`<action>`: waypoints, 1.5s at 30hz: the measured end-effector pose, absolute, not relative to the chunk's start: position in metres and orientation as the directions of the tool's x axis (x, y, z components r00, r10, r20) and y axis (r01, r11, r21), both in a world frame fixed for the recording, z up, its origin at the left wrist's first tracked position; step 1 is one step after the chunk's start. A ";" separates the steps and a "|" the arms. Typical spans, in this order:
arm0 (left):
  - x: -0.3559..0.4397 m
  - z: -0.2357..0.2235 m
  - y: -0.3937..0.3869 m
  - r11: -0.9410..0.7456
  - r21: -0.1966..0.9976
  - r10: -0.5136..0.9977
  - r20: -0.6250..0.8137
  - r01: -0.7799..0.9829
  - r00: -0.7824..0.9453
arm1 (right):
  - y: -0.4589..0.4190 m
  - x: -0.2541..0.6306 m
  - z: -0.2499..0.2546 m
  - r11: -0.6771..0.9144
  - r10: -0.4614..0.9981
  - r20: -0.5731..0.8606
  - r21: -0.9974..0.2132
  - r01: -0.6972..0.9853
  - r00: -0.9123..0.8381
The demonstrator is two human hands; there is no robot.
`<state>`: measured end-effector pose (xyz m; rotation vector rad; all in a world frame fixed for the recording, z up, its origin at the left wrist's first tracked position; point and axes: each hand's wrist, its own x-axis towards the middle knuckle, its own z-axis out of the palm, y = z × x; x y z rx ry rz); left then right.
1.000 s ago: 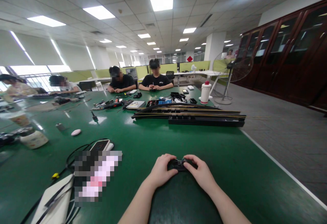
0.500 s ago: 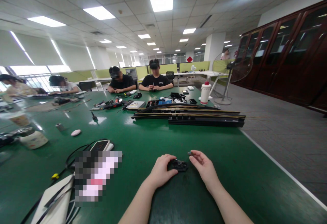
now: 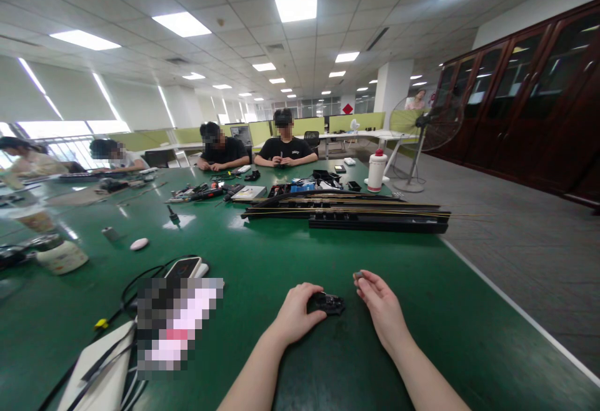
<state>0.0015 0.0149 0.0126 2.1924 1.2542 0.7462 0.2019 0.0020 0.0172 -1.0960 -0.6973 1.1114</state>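
Observation:
My left hand (image 3: 300, 314) curls its thumb and fingers around the left end of a small black part (image 3: 332, 303) on the green table. That part has an uneven, mechanical-looking top; its exact kind is too small to make out. To its right, my right hand (image 3: 377, 302) is raised a little above the table. Its thumb and fingertips pinch a tiny grey piece (image 3: 359, 275), whose kind I cannot tell. The two hands are apart, with the black part between them.
Long black rails (image 3: 379, 218) with thin yellow rods lie across the table ahead. A white bottle (image 3: 376, 170) with a red cap stands behind them. Cables, a white box (image 3: 96, 367) and a phone-like device (image 3: 184, 268) lie at left. Co-workers (image 3: 285, 145) sit across the table.
My right hand has shifted slightly right and up with the tiny piece, which now shows grey as it turns. My left hand and the black part have stayed in place.

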 end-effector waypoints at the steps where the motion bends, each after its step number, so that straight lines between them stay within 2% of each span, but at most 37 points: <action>1: 0.001 0.012 0.015 -0.449 0.656 0.881 0.209 0.607 0.425 | 0.002 0.202 0.017 0.051 0.941 -0.074 -0.934 -0.353 0.331; 13: 0.001 0.012 0.015 -0.455 0.654 0.878 0.216 0.604 0.426 | 0.001 0.204 0.020 0.079 0.940 -0.062 -0.917 -0.392 0.335; 20: 0.002 0.010 0.014 -0.452 0.657 0.881 0.225 0.604 0.416 | 0.003 0.205 0.019 0.061 0.937 -0.105 -0.890 -0.451 0.333; 38: 0.002 0.010 0.015 -0.451 0.657 0.882 0.221 0.604 0.417 | 0.004 0.207 0.015 0.081 0.937 -0.062 -0.918 -0.388 0.344; 45: 0.002 0.010 0.016 -0.453 0.661 0.881 0.226 0.599 0.416 | 0.003 0.202 0.013 0.039 0.954 -0.095 -0.901 -0.433 0.283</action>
